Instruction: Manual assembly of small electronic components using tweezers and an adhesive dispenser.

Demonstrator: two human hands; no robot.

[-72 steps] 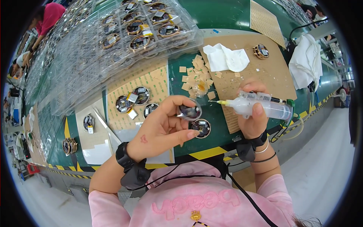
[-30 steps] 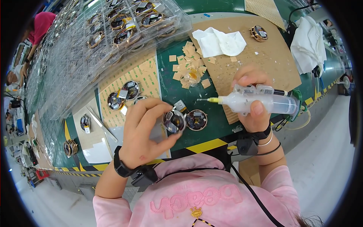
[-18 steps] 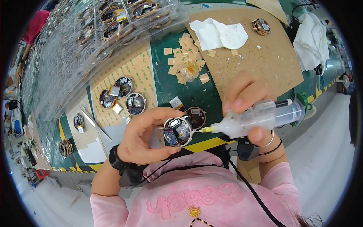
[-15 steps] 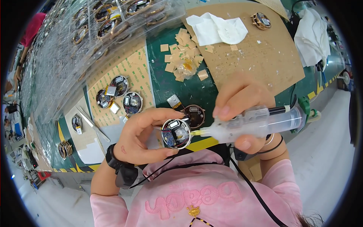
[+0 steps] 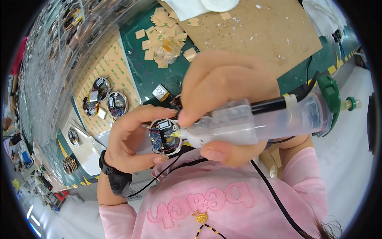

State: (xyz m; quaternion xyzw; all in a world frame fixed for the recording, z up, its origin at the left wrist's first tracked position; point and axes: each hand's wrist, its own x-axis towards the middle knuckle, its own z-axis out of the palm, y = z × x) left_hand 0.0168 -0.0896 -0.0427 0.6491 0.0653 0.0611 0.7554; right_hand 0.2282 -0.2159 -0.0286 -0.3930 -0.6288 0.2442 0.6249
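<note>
My left hand grips a round watch case by its rim between thumb and fingers. Inside the case show a blue circuit board, thin wires and a black module. In my right hand lies a large clear dispensing syringe, held sideways, with a green cap and black tube. Its yellowish nozzle tip reaches over the right part of the case's inside; whether it touches cannot be made out. Just beyond my left fingers rests a silver battery, wired to another case mostly hidden by my hands.
Several open watch cases lie on a tan printed sheet to the left. Tweezers and stacked rings are nearby. Clear plastic trays fill the far left. Beyond are tan squares and brown cardboard.
The syringe and my right hand have moved left and loom larger, and the nozzle tip is now further over the case. The whole view has shifted, so the table things appear further left.
</note>
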